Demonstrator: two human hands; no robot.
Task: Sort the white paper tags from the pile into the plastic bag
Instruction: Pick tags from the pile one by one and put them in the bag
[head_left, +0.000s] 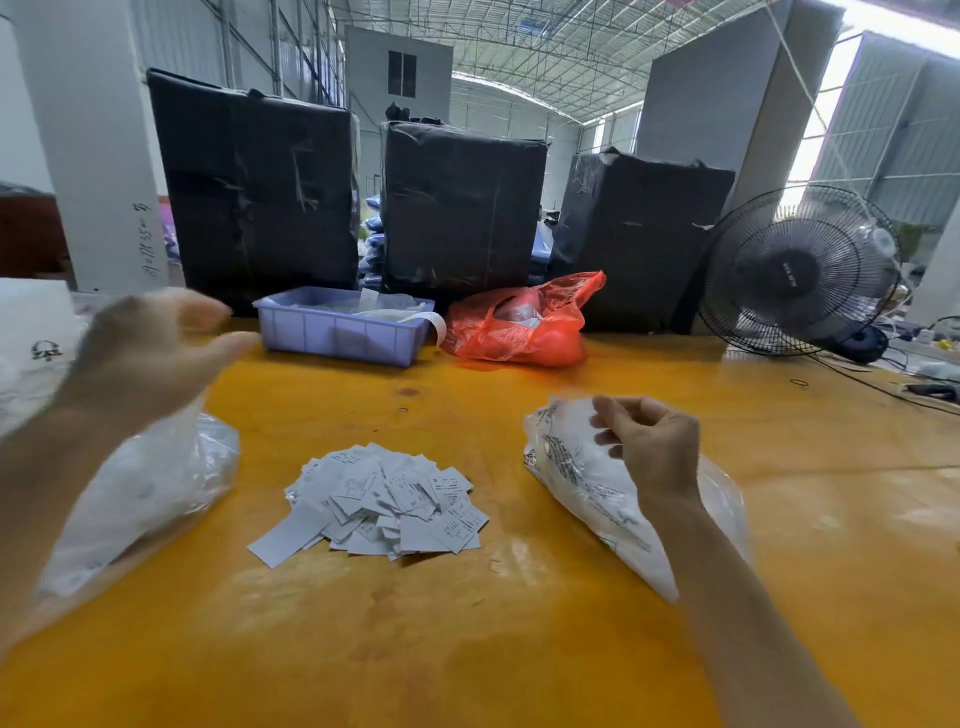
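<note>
A: Quick one. Where's the task thing?

B: Loose pile of small white printed paper tags (382, 501) in the middle of the glossy yellow worktop (467, 649), between the two forearms, nearer the person than both hands.

A: Bags?

B: Two clear ones. Clear plastic bag with black print (582, 486) right of the pile, already holding white stuff. Its long axis runs diagonally, mouth end up and away, bottom toward the person. A second crumpled clear plastic bag (150, 488) lies left of the pile.

A: Hands?

B: Right hand (649, 447) has its fingers curled, pinching the printed bag's upper edge. Left hand (150, 353) is raised, blurred, fingers spread, holding nothing; it's over the left bag's far end.

A: So what does the next move turn on?

B: My guess: the pile sits left of and below the bag mouth, so tags travel rightward. The right hand is busy on the bag; the left is free, at about the same distance.

A: Counts?

B: One pile, tags too many and overlapped to count. Two clear bags, two hands.

A: Background?

B: One lilac plastic bin (343, 332), one red plastic bag (524, 322), three black wrapped parcels (462, 208), one black fan (800, 270).
</note>
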